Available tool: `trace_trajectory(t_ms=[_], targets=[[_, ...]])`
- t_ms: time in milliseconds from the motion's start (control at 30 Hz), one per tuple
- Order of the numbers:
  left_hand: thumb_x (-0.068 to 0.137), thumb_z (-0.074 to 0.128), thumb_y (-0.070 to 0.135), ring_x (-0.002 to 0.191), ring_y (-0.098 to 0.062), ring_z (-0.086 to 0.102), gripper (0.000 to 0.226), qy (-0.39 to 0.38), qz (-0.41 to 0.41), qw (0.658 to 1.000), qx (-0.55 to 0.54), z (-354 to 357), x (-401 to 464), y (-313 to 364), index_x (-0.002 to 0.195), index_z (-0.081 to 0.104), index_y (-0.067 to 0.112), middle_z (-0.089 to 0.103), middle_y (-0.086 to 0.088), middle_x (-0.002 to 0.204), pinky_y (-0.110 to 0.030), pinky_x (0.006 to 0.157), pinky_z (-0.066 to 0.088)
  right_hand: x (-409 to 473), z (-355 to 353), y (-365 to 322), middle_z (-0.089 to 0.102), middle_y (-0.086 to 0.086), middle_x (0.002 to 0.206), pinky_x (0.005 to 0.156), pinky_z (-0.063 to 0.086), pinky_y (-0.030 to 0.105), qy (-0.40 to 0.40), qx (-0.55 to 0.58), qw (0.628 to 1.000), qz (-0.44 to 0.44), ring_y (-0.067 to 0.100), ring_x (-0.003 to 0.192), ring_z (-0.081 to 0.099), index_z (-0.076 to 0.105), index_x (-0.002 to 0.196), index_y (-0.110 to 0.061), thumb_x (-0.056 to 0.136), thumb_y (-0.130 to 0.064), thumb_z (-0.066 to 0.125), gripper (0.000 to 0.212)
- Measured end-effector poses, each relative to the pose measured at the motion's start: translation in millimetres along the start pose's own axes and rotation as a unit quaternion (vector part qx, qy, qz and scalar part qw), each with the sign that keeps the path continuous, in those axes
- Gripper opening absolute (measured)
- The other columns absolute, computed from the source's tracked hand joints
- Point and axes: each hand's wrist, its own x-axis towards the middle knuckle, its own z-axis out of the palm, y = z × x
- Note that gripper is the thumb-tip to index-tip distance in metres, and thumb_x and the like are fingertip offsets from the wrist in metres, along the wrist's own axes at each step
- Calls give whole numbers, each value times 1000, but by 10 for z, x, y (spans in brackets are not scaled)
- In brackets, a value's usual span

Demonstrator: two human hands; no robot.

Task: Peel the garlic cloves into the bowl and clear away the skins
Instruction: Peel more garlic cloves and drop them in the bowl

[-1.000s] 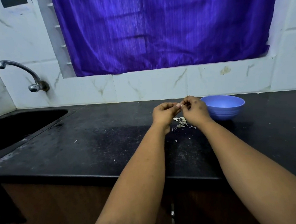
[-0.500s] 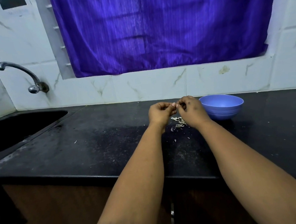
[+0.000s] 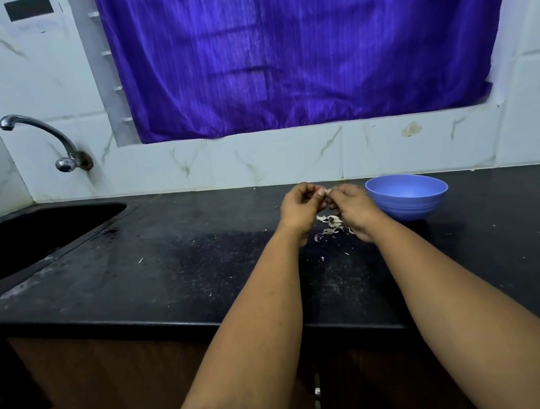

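Peeling a garlic clove [image 3: 326, 192] just left of the blue bowl [image 3: 407, 197].

Pinched between left hand [image 3: 299, 206] and right hand [image 3: 353, 205], grip curled tight, clove mostly hidden by fingertips. Skins [image 3: 330, 224] partly covered below, on counter [image 3: 183, 268]. Bowl's contents out of sight.

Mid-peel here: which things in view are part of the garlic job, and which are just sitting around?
Part of the job:
- garlic clove, pinched between left hand and right hand
- blue bowl
- skins on the black counter

Just there:
- sink
- tap
- purple curtain
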Motion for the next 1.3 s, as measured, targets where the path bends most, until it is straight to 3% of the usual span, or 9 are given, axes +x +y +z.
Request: trace_trajectory(t_ms=[100,233,300,500,667,833,1000,1200,1300], targets=[[96,50,-1,58,1,60,16,-12,-7,1000,-1,3,-1,4,84,56,9,59,-4,78,-12,61,51,-1,10,-16,55,2,69,60,37,23,-21,64,997,30,12,65,47,56,73,-13,99,-12,42,29],[96,52,3,64,-9,52,18,8,-25,999,26,8,15,-27,83,56,13,56,-1,76,-17,60,48,46,-94,-2,64,9,85,78,48,40,46,-150,988,8,25,83,56,64,80,-12,97,-26,39,33],[94,53,2,62,-9,52,20,31,-32,998,45,-7,30,-43,80,57,15,57,-1,75,-19,61,48,27,-170,-21,70,10,94,89,48,38,69,-236,969,-23,24,92,58,72,86,-6,97,-26,42,37],[88,62,3,58,-11,53,18,57,-50,991,110,-53,68,-87,77,62,17,60,0,70,-25,59,46,5,-302,-30,66,-3,65,69,47,20,100,-331,936,-61,10,68,61,76,70,-11,77,-25,74,16],[85,64,1,58,-11,52,18,44,-49,987,146,-46,58,-118,76,63,17,61,-1,69,-22,57,43,-1,-323,-12,64,-4,59,64,55,27,96,-250,963,-28,10,55,58,68,65,-15,68,-8,79,14],[82,68,4,63,-11,58,15,38,-46,983,175,-25,53,-141,81,64,18,65,-3,76,-21,57,45,24,-288,-33,68,-5,80,65,53,23,110,-136,984,26,11,69,59,73,79,-14,86,-1,48,29],[81,72,5,74,-19,66,20,43,-25,984,173,0,29,-132,92,60,16,69,-11,84,-31,63,55,3,-230,-62,64,7,78,60,53,17,2,47,997,69,11,66,62,61,83,-11,97,-9,52,18],[80,73,11,71,-17,65,20,53,12,975,214,20,71,-171,89,57,20,66,2,73,-36,74,55,9,-244,-21,67,6,77,64,54,16,6,59,998,36,11,68,66,65,81,-9,86,1,67,11],[83,69,14,71,-14,62,13,61,18,968,242,25,81,-188,87,59,21,62,7,71,-36,75,56,67,-298,1,67,1,77,71,52,17,114,-79,989,-58,10,69,63,70,86,-12,84,-5,70,8]])
